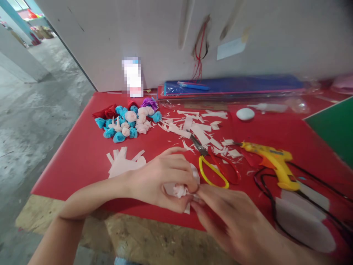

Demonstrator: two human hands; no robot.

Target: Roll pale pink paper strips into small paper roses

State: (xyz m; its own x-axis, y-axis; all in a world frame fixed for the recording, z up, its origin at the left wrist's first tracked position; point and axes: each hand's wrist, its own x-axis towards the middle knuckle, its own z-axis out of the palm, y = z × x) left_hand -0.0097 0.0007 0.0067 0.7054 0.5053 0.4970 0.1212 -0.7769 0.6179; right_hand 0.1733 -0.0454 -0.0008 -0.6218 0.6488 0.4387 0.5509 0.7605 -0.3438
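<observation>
Both hands meet over the front edge of the red tabletop. My left hand (pixel 168 176) curls round a small pale pink paper flower (pixel 179 190), its thumb and fingers closed about it. From the right, my right hand (pixel 220 209) pinches the flower's lower end, where a thin pale strip shows between the fingertips. Cut pale paper pieces (pixel 124 162) lie behind my left wrist. Just beyond the hands rest scissors (pixel 213 171) with one yellow and one red handle. Part of the flower is covered by my fingers.
A pile of blue, pink, red and purple paper flowers (pixel 129 119) sits at the back left. Paper scraps (pixel 198 130) spread across the middle. A yellow glue gun (pixel 271 160) with a dark cord lies right, near a white egg-shaped object (pixel 245 114). A phone (pixel 134 77) leans on the wall.
</observation>
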